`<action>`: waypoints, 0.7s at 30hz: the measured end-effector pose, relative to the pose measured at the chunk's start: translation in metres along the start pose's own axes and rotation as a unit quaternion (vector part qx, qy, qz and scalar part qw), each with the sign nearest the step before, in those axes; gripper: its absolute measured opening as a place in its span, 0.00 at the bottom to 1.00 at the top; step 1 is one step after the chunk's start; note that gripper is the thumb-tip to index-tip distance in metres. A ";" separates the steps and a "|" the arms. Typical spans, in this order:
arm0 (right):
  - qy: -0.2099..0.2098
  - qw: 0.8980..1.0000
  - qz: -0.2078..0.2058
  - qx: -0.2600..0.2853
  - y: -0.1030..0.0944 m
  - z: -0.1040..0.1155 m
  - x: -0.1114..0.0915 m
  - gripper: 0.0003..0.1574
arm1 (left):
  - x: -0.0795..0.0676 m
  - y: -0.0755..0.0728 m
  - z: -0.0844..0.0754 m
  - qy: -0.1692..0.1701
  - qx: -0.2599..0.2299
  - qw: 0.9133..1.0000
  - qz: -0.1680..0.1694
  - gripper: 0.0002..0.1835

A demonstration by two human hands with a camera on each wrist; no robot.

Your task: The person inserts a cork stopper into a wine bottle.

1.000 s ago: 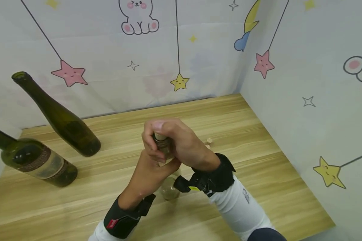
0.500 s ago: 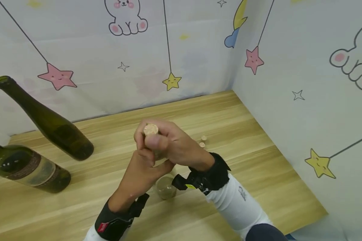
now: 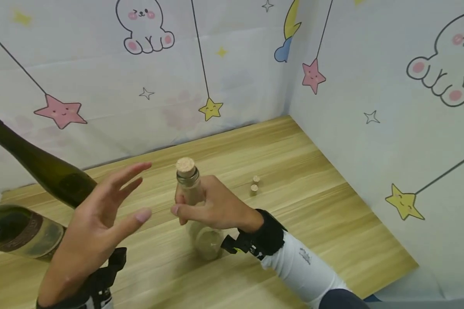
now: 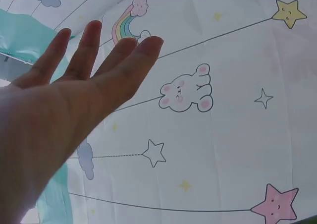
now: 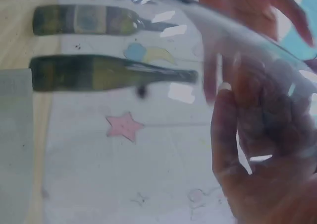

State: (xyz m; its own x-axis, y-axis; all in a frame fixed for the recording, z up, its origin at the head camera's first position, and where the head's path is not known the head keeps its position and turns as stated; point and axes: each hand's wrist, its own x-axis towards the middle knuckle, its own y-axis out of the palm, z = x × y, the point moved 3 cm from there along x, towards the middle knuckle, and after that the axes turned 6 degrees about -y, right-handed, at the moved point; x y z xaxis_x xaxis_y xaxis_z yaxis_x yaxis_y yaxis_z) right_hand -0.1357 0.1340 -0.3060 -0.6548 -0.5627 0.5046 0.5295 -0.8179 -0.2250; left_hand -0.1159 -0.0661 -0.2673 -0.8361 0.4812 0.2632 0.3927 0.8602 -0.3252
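Note:
A clear glass bottle (image 3: 208, 242) stands upright near the middle of the table. A cork (image 3: 185, 167) sits in its mouth, its top part showing above the rim. My right hand (image 3: 220, 204) grips the bottle's neck from the right, the thumb across the front. In the right wrist view the bottle's glass fills much of the picture, with the right hand (image 5: 267, 130) around the neck. My left hand (image 3: 94, 219) is raised left of the bottle, apart from it, fingers spread and holding nothing. The left wrist view also shows the left hand (image 4: 84, 90) with fingers extended.
Two small corks, one (image 3: 256, 180) behind the other (image 3: 254, 189), lie right of the bottle. At the left stand a tall green bottle (image 3: 42, 159) and a labelled green bottle (image 3: 27, 234), partly behind the left hand. Patterned cloth walls (image 3: 239, 81) border the wooden table (image 3: 313, 231).
My left hand has let go of the bottle and moved left. The right hand has moved from over the bottle's top down to its neck, leaving the cork in plain view.

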 end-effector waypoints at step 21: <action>0.046 0.840 -0.522 -0.143 -0.272 -0.004 -0.094 0.19 | -0.019 -0.041 0.020 -0.066 0.083 0.951 -0.292 0.16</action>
State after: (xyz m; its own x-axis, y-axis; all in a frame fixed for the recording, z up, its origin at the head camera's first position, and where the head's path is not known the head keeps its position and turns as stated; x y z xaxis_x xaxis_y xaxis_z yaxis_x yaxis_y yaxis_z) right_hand -0.2201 0.4096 -0.2954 -0.7276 0.4818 0.4883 -0.5007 -0.8596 0.1020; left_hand -0.1245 -0.1141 -0.2772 -0.9385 -0.1043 0.3291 -0.2088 0.9306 -0.3005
